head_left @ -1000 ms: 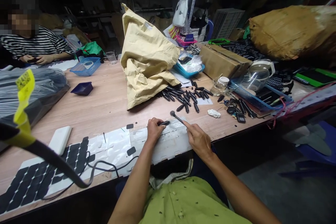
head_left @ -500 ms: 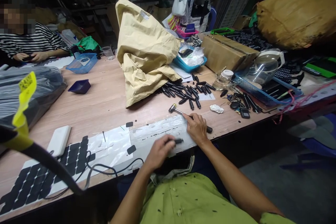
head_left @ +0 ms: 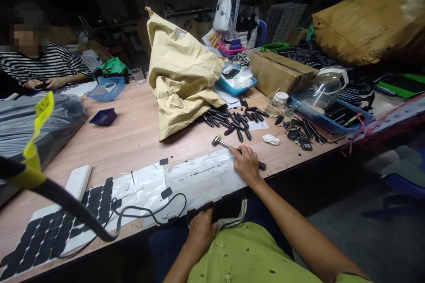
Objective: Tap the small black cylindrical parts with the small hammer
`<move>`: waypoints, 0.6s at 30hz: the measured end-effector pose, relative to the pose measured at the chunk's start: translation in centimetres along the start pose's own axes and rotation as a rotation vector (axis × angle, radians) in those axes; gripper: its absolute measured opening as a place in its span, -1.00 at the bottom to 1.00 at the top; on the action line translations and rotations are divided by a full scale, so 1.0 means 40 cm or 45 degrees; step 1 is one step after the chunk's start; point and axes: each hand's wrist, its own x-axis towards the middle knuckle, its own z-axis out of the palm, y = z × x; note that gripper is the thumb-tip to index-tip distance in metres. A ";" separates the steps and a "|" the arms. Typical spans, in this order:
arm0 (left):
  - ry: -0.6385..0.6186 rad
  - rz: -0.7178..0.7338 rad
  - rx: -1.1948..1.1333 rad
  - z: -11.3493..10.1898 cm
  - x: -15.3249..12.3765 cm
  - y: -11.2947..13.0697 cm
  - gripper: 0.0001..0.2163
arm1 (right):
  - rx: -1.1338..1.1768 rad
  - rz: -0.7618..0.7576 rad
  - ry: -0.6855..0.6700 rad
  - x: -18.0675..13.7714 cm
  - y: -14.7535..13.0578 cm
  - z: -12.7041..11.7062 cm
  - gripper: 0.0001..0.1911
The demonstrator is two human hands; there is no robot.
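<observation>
My right hand [head_left: 246,163] is closed around the dark grip of a small hammer [head_left: 225,143], one finger stretched along its metal shaft. The hammer lies low over the bench, its head pointing to the upper left. Below it is a grey-white strip [head_left: 199,177] along the bench edge, its surface scuffed. My left hand [head_left: 201,232] is down at my lap, just below the table edge, beside the hem of the green shirt [head_left: 245,247]. Its fingers look curled, and whatever they may hold is hidden. Beyond the hammer lies a pile of black pen-like pieces [head_left: 237,120].
A large paper sack [head_left: 182,75] stands behind the strip. Black squares on a white sheet [head_left: 142,181] and a looped cable [head_left: 149,212] lie left. On the right are keys [head_left: 292,130], a jar [head_left: 277,104] and a blue basket [head_left: 352,126]. Another person [head_left: 43,66] sits far left.
My left hand has moved down from the strip to my lap; the black piece it held is out of sight. My right hand keeps its hold on the hammer. The view has tilted slightly.
</observation>
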 end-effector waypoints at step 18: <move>0.987 0.181 -0.085 -0.442 0.485 0.230 -0.69 | 0.041 -0.103 0.016 -0.017 -0.018 -0.009 -0.49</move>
